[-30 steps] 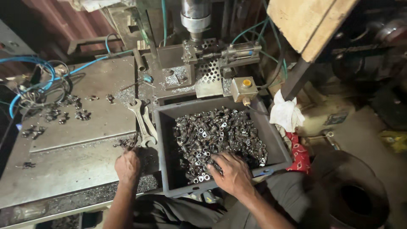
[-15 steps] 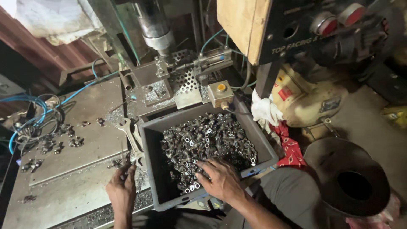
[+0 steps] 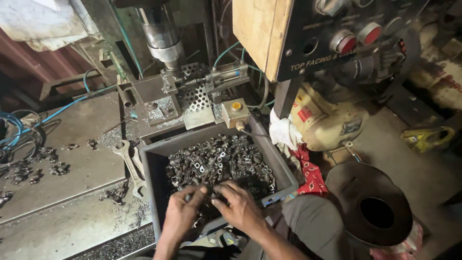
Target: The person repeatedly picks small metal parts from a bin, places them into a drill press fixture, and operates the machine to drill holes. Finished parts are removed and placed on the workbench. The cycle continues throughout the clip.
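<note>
The small metal fittings (image 3: pixel 219 161) lie heaped in the grey crate (image 3: pixel 276 166), and now the left hand (image 3: pixel 182 212), moved in from the table, joins the right hand (image 3: pixel 239 208), both curled over the heap's near edge, gathering pieces.

We see a steel surface (image 3: pixel 72 163) on the left, with two spanners (image 3: pixel 130 166) lying near its right edge and dark small parts (image 3: pixel 29 168) scattered further left. Blue hoses (image 3: pixel 14 130) coil at its far left. Behind stands a spindle (image 3: pixel 161 33) over a perforated plate (image 3: pixel 198 101), beside a yellow push-button box (image 3: pixel 235 111). To the right lie a white rag (image 3: pixel 284 132), a red cloth (image 3: pixel 310 175) and a round black funnel (image 3: pixel 375 207).
</note>
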